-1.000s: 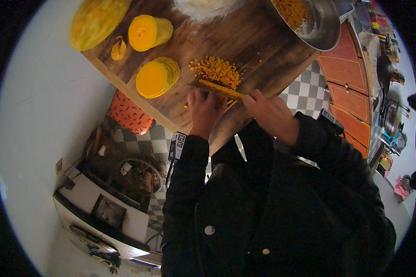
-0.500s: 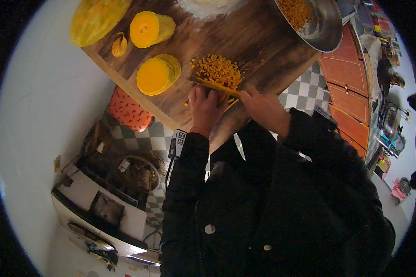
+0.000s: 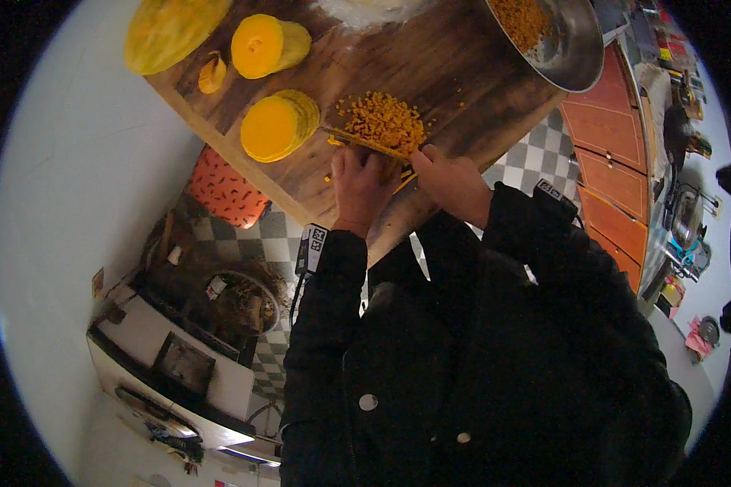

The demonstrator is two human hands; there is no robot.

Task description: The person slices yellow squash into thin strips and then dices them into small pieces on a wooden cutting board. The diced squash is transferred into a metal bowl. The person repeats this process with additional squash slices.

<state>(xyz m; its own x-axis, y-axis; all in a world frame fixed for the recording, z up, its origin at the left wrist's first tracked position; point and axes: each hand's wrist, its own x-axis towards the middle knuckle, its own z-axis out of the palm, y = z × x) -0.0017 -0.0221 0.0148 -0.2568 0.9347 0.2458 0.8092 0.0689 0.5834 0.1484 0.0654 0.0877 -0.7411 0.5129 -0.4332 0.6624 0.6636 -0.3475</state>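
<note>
- The left hand (image 3: 359, 180) lies flat-curled on the wooden desk (image 3: 430, 73), its fingers (image 3: 351, 156) bent over thin orange strips (image 3: 404, 176) that poke out just past them toward the right hand.
- The right hand (image 3: 455, 183) is closed around what looks like a knife handle; the knife blade (image 3: 364, 140) runs as a thin line just beyond the fingertips of both hands, its edge against the heap.
- Just beyond the blade lies a heap of small orange dice (image 3: 382, 120), touching or nearly touching it.
- Left of the left fingers, near but apart, stands a stack of round orange slices (image 3: 278, 126), not yet cut into strips.
- Farther out beyond those slices lie a thick orange chunk with yellow-green skin (image 3: 266, 45) and a small cut end piece (image 3: 213, 73); a large yellow-green piece of peel or squash (image 3: 170, 28) lies at the desk's far left corner.
- Well beyond the right fingers, a metal bowl (image 3: 573, 45) at the desk's far edge already holds orange dice.
- As a judgement: dicing is well under way, with one batch in the bowl and another on the desk, while the slices and chunk remain whole, so a good share of cutting looks left.
</note>
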